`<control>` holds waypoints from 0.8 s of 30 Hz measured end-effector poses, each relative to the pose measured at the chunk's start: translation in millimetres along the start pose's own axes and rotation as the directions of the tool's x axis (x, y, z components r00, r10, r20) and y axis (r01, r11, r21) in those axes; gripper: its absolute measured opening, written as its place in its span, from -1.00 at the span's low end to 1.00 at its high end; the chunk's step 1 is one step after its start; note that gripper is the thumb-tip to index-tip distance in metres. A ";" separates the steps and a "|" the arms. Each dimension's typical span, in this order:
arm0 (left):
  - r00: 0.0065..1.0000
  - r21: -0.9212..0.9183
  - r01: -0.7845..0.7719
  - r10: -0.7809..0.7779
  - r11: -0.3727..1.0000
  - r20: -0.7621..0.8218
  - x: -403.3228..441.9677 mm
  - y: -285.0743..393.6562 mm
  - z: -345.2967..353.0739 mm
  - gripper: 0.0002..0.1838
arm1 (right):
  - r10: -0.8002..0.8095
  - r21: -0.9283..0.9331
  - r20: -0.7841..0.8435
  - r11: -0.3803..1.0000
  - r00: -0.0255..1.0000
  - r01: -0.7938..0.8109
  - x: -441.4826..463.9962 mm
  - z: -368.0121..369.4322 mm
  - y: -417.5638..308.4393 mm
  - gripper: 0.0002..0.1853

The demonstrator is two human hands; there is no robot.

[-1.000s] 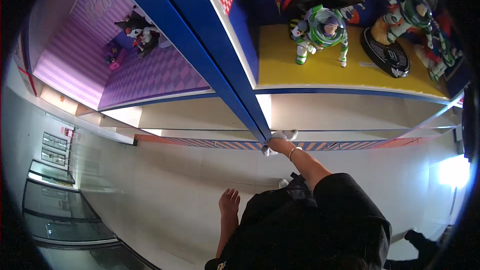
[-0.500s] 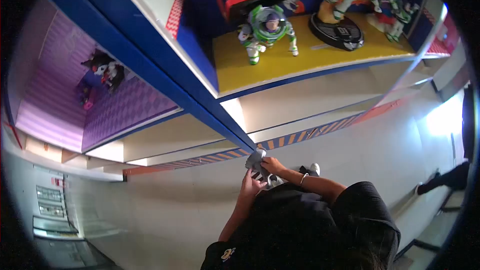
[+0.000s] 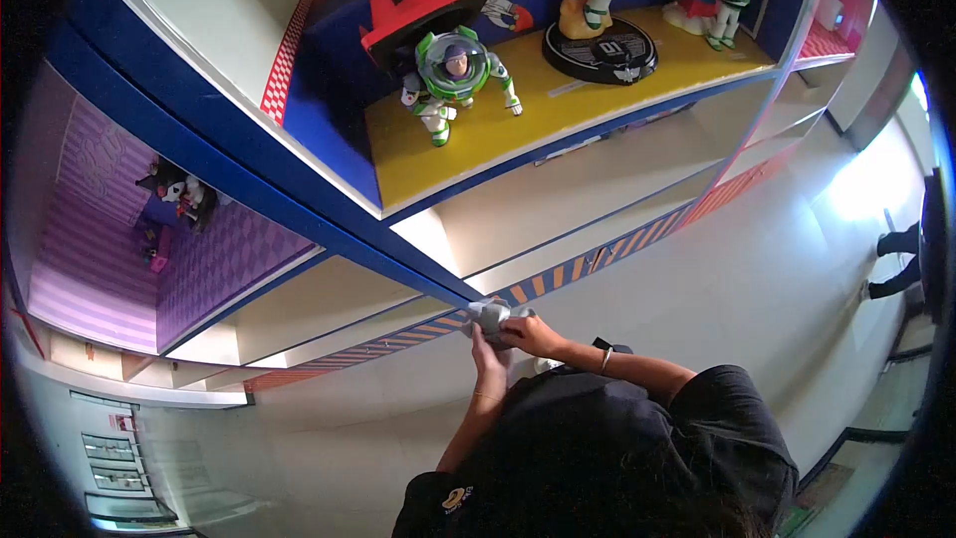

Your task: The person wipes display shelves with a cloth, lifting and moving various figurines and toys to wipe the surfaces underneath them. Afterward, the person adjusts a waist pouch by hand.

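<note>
A crumpled grey cloth (image 3: 492,315) is held in front of my body, close to the blue upright of the display cabinet (image 3: 403,274). My left hand (image 3: 488,357) grips it from below, thumb side up. My right hand (image 3: 534,337) has its fingers closed on the cloth's right side. I cannot tell whether the cloth touches the cabinet's edge.
On the yellow shelf (image 3: 478,154) stand a crouching space-ranger figure (image 3: 456,80), a red cone-like piece (image 3: 413,0), and a figure on a black round base (image 3: 600,50). A purple compartment (image 3: 224,259) holds a small dark figure (image 3: 184,194). Another person's legs (image 3: 891,264) are at the far right.
The view has shifted, so the shelves sit further left. The cloth looks more bunched up, with both hands closer together on it. At the right, the other person's legs have changed position.
</note>
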State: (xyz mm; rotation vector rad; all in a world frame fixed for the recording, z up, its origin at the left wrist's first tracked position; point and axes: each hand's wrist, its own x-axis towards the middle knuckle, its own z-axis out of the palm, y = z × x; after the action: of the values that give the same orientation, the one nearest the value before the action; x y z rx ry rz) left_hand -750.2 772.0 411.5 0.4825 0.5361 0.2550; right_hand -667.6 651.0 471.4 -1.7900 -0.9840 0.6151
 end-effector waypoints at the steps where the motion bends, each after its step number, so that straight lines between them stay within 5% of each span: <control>1: 0.996 0.042 -0.075 0.076 0.996 -0.035 -5.5 2.9 13.4 -0.50 | -0.009 0.034 -0.046 0.999 0.999 0.010 -3.3 -3.5 -6.4 -0.84; 3: 0.968 0.128 -0.218 0.231 0.968 -0.096 -16.7 6.8 39.3 -0.46 | -0.020 0.099 -0.135 0.995 0.991 0.034 -11.3 -10.2 -17.3 -0.81; 9: 0.926 0.164 -0.365 0.375 0.916 -0.034 -53.8 -1.2 99.1 -0.39 | -0.026 0.219 -0.212 0.973 0.977 0.074 -48.2 -31.8 -41.4 -0.71; 13: 0.808 0.323 -0.577 0.583 0.750 0.091 -83.1 -14.2 140.4 -0.35 | 0.052 0.339 -0.248 0.940 0.967 0.037 -77.9 -43.2 -54.8 -0.68; 19: 0.757 0.347 -0.637 0.644 0.688 0.112 -110.9 -25.3 173.1 -0.33 | -0.147 0.109 -0.143 0.981 0.979 0.163 -126.1 -54.2 -51.1 -0.69; 24: 0.613 0.360 -0.750 0.787 0.555 0.064 -118.1 -20.0 200.1 -0.30 | 0.142 0.339 0.077 0.927 0.987 -0.160 -145.4 -82.0 -90.1 -0.70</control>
State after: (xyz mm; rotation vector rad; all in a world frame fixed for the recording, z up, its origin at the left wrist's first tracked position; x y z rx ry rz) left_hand -737.5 638.7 602.4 1.0681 0.4401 1.0666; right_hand -716.1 506.4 584.2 -1.5501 -0.7218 0.8774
